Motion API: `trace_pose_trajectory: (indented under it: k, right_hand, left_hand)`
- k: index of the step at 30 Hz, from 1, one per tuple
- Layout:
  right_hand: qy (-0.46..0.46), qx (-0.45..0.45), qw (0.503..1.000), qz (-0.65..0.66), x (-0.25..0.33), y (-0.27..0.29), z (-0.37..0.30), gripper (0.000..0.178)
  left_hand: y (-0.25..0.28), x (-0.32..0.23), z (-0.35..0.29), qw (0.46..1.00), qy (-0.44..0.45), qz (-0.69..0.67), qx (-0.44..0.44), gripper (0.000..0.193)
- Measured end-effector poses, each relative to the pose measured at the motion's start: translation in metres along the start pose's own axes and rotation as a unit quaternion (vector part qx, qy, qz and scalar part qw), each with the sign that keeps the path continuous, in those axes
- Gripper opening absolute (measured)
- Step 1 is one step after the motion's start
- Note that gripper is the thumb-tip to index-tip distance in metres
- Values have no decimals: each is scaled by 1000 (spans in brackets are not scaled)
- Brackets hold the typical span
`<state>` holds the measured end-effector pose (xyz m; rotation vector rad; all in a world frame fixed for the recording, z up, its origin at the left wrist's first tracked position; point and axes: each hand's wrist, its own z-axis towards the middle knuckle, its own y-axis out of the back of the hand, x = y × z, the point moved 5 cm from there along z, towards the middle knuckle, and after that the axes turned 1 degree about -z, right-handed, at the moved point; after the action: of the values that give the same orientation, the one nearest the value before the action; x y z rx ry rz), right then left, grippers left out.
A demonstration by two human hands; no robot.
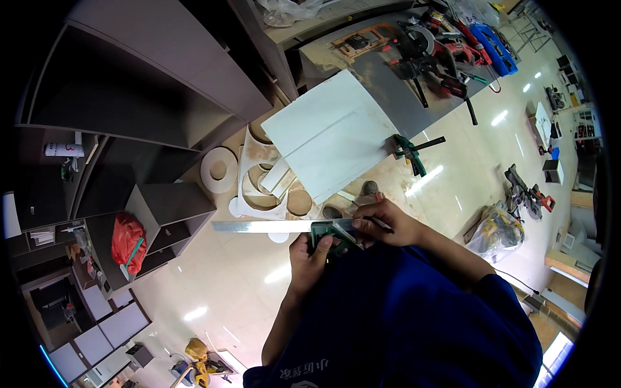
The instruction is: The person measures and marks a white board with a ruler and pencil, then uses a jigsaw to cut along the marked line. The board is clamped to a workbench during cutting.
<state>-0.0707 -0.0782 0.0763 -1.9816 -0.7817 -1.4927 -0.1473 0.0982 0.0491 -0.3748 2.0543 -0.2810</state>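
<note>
I hold a combination square in front of my body, its long steel blade pointing left and its green head near my fingers. My left hand grips the green head from below, thumb across it. At the blade's right end, my right hand is closed around the tool, fingertips pinched together. A thin dark item shows by the right fingers, too small to make out. Beyond both hands lies a white board with a thin line across it, resting partly on a grey worktable.
A green clamp holds the board's right corner. Power tools and a blue bin crowd the table. Cut board pieces with round holes lie on the floor, beside dark cabinets. A red bag sits on the left shelving.
</note>
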Motion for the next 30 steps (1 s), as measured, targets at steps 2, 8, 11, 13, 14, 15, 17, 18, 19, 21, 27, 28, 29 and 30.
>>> trace_pose_trajectory:
  k: [2, 8, 11, 13, 14, 15, 17, 18, 19, 21, 27, 28, 29, 30]
  right_hand:
    - [26, -19, 999, -27, -2, 0, 0, 27]
    - [67, -108, 990, -54, -4, -1, 2, 24]
    - [97, -134, 984, -59, -6, -4, 3, 23]
    - [89, -128, 986, -60, 0, -5, 4, 24]
    - [82, -122, 988, -44, 2, -6, 5, 25]
    - [73, -117, 990, -30, 4, -5, 4, 25]
    - [55, -105, 993, 14, 2, -6, 3, 26]
    - [45, -99, 993, 41, -1, -8, 3, 27]
    - [36, -92, 993, 70, -3, -9, 3, 27]
    - [62, -89, 994, 31, -2, -8, 5, 30]
    - [47, -45, 996, 67, -11, -5, 6, 37]
    - [62, -42, 996, 58, -9, -3, 9, 38]
    - [47, -33, 995, 86, -8, 1, 11, 37]
    - [29, -27, 993, 111, -1, 5, 14, 37]
  left_hand:
    - [-5, -1, 4, 1000, 13, 12, 20, 26]
    - [-9, -6, 7, 998, -14, 56, 14, 29]
    - [-12, -2, 8, 996, -41, 82, 11, 29]
    - [-7, 6, 11, 993, -76, 90, 11, 29]
    - [-6, 7, 11, 991, -89, 102, 9, 30]
    - [-6, 8, 11, 988, -102, 113, 9, 30]
    - [-7, 10, 11, 987, -110, 119, 10, 30]
    - [-8, 10, 11, 988, -105, 114, 12, 31]
    - [-9, 10, 11, 989, -101, 110, 15, 31]
    - [-13, 3, 10, 988, -105, 113, 18, 29]
    - [-24, -5, 8, 993, -84, 71, 50, 24]
    - [-25, -6, 8, 991, -94, 73, 56, 23]
    - [-26, -7, 8, 991, -97, 70, 60, 24]
    - [-29, -8, 7, 991, -99, 63, 67, 25]
